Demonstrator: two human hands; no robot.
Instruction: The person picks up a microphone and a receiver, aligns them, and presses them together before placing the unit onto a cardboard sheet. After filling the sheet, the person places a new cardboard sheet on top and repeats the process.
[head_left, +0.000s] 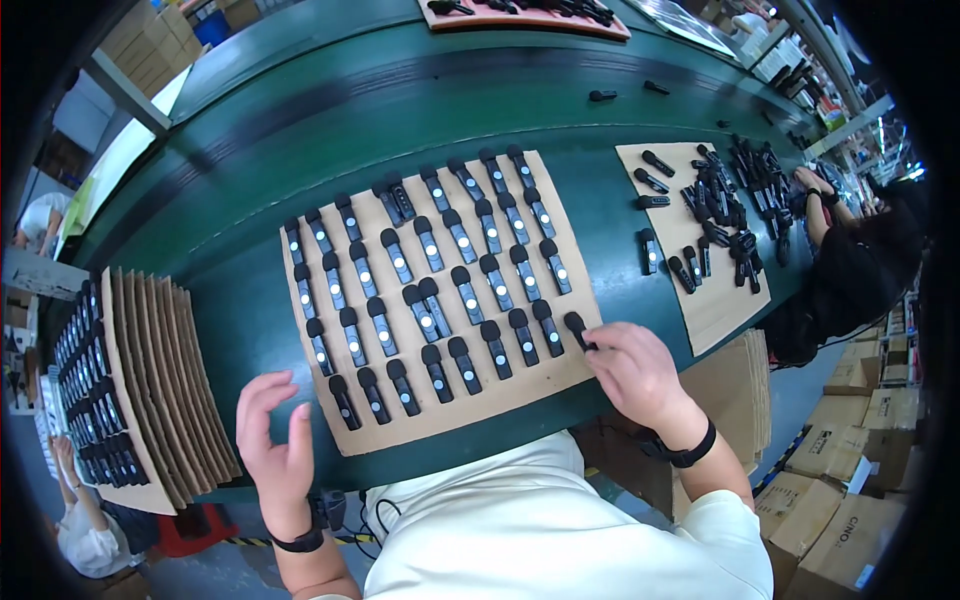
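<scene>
A cardboard sheet [470, 410] lies on the green bench before me, with several rows of small black microphones [464, 292] set on it. Each has a dark foam head, and most carry a pale round spot on the body. At the sheet's near right corner, my right hand [635, 370] pinches one small microphone [575, 323] by its lower end, foam head pointing away from me. My left hand [275, 440] hovers by the near left corner, fingers apart and holding nothing.
Right of the sheet, a second cardboard piece [700, 325] bears a loose heap of microphones [715, 190]. A person in black [860, 260] sits beyond it. Upright cardboard sheets [170, 390] stand at left, microphones on the outermost. A pink tray [530, 18] is at the far edge.
</scene>
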